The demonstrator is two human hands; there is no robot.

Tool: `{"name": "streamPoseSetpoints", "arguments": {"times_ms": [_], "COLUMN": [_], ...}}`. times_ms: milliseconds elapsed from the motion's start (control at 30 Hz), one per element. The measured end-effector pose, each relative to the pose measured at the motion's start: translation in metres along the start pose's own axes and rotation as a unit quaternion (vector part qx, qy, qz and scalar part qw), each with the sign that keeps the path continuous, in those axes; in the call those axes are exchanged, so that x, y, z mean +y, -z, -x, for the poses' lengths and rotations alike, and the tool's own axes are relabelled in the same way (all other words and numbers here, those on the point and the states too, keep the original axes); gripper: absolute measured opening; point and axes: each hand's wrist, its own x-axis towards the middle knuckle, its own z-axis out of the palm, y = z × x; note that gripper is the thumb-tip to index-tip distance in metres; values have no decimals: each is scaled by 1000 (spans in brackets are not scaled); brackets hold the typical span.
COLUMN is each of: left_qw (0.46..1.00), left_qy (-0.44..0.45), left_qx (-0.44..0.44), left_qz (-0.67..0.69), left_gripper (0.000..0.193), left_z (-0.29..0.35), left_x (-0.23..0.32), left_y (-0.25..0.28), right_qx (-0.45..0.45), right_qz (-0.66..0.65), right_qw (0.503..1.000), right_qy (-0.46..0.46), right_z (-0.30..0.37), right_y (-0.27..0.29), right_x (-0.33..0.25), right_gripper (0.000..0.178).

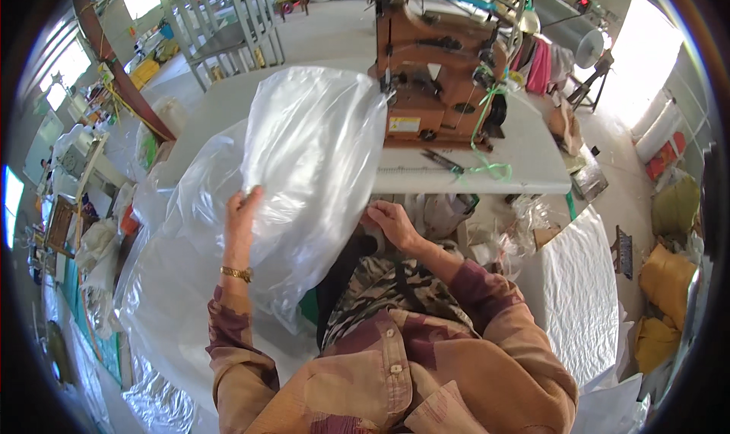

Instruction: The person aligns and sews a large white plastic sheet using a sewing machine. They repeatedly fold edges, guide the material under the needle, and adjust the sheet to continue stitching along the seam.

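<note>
The clear plastic film (315, 145) stretches lengthwise toward the sewing machine (465, 96), left hand (245, 206) pinching its left edge, right hand (391, 225) curled nearer its right edge, grip unclear.

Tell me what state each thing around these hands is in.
Plastic sheet: wrinkled, partly raised.
Left hand: holding the sheet's left side.
Right hand: fingers curled near the sheet's edge; grip unclear.
Sewing machine: upright on the table.
Green strand: loose, trailing onto the table.
Dark pointed tool: lying flat.
Gold-toned band: worn on left wrist.
</note>
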Motion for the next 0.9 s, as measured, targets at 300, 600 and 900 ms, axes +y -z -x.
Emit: {"name": "streamPoseSetpoints", "arguments": {"times_ms": [300,600,900], "left_qw": [980,883,891], "left_qy": [-171,-95,-317], "left_qx": [6,20,-215], "left_qz": [-100,-458,-245], "left_gripper": [26,24,38], "left_z": [85,-27,91], "left_x": [116,-34,116], "left_y": [13,78,-78], "right_qx": [-354,-302,-254], "right_qz": [-444,-391,-187], "right_qw": [800,839,937], "right_qy": [-191,-227,-151], "right_z": [57,98,92], "right_y": [-88,-57,-52], "right_x": [15,-21,-18], "right_gripper": [35,59,52]}}
